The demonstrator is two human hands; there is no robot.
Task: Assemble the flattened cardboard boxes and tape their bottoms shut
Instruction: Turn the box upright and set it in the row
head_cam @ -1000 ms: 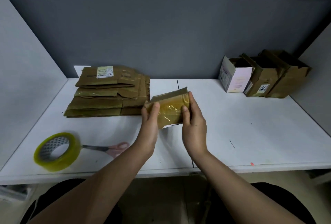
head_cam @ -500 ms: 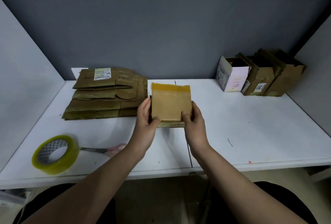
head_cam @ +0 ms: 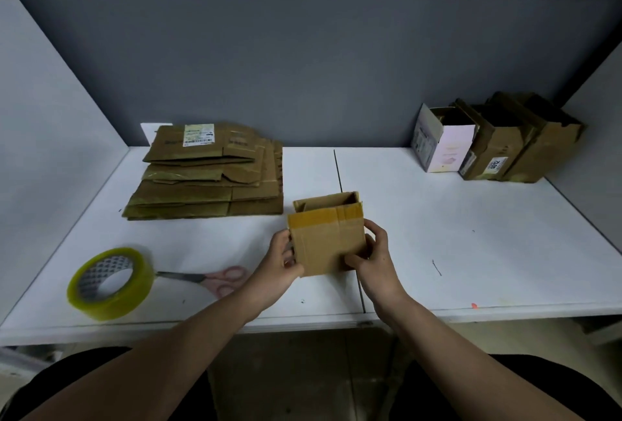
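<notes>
Partly hiding behind the small cardboard box (head_cam: 325, 242): fingers of both hands, plus the box's underside. Gripping its lower left edge with the left hand (head_cam: 281, 260) and pinching its lower right corner with the right hand (head_cam: 372, 257), holding it upright, mouth up, above the white table (head_cam: 437, 218), between flattened boxes (head_cam: 208, 171) and assembled boxes (head_cam: 494, 141).

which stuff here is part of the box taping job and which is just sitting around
Job:
small cardboard box, held by left hand and right hand
stack of flattened boxes
tape roll
scissors
assembled boxes

Lying about:
white paper behind the stack
</notes>
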